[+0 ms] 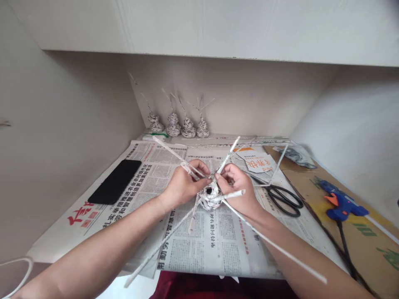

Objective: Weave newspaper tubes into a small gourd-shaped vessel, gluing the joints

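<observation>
A small round basket woven from rolled newspaper (212, 201) sits between my hands over the spread newspaper, with a dark hole in its top. Several long paper tubes (274, 243) stick out from it in all directions. My left hand (188, 180) pinches paper tubes at the far left side of the opening. Close beside it, my right hand (235, 182) has thumb and fingers closed on a tube at the far right side. The fingertips of both hands nearly meet. Parts of the weave are hidden behind the fingers.
Several gourd-shaped woven paper pieces (188, 128) stand along the back wall. A black phone (115, 182) lies left on the newspaper (199, 249). To the right are black scissors (285, 201), a printed card (255, 161) and a blue glue gun (343, 205) on cardboard (314, 199).
</observation>
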A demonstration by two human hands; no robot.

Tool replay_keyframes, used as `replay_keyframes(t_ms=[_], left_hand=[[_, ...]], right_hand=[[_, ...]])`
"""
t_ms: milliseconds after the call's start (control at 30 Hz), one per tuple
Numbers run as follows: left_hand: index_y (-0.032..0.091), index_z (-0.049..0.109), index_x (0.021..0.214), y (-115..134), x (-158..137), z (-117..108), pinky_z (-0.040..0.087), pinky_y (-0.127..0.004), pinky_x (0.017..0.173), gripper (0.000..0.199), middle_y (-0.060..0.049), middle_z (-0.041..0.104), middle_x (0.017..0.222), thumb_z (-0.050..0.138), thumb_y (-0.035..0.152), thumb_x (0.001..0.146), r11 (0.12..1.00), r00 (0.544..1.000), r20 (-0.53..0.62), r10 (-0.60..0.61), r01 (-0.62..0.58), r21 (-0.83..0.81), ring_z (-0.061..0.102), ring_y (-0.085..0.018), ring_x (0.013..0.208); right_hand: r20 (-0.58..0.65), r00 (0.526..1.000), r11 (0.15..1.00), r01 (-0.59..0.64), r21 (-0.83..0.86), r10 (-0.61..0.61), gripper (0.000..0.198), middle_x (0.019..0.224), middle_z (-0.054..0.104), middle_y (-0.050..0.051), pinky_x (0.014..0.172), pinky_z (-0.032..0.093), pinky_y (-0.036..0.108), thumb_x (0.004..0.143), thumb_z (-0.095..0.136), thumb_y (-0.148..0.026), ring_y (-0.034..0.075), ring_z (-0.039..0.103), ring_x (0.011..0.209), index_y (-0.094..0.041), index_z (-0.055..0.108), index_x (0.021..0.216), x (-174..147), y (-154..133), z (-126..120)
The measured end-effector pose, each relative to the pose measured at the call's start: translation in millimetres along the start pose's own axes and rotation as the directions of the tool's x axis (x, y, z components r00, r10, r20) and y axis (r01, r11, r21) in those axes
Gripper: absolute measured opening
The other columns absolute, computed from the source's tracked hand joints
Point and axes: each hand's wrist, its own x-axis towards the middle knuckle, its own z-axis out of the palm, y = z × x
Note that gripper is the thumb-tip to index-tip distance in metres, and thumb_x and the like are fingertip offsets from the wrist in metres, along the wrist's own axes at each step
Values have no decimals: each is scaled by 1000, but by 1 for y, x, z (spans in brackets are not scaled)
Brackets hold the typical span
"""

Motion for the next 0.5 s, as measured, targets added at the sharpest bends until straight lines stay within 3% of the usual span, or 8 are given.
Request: replay_keyframes(t_ms=[167,300,400,500], left_hand=[[16,63,94,-1,-2,3,48,-24,61,23,-3,70,80,72,24,74,999,1000,8,-11,11,-35,63,-14,68],[16,65,101,0,-2,6,52,-27,66,28,-5,73,81,72,23,75,998,999,39,-18,20,-57,67,-16,72],[15,66,103,2,-2,5,53,-27,66,31,-5,73,82,73,23,74,998,999,36,-37,39,-58,67,-17,72],[14,68,94,3,-1,4,54,-28,68,24,-6,73,84,74,23,72,996,998,33,-52,54,-73,68,-17,74]], right_hand=[[144,963,910,-263,321,228,26,65,62,-4,51,42,23,78,69,-40,12,56,54,-20,59,92,7,4,-5],[182,932,810,-362,461,312,33,57,56,-5,52,42,24,73,74,-45,10,52,50,-19,55,70,12,7,-9],[199,918,761,-396,514,343,32,58,57,-4,52,44,25,72,75,-44,10,53,51,-18,56,70,13,5,-11],[149,950,804,-310,506,273,25,67,61,-2,57,47,26,72,74,-39,12,56,57,-18,63,82,13,-2,-13]])
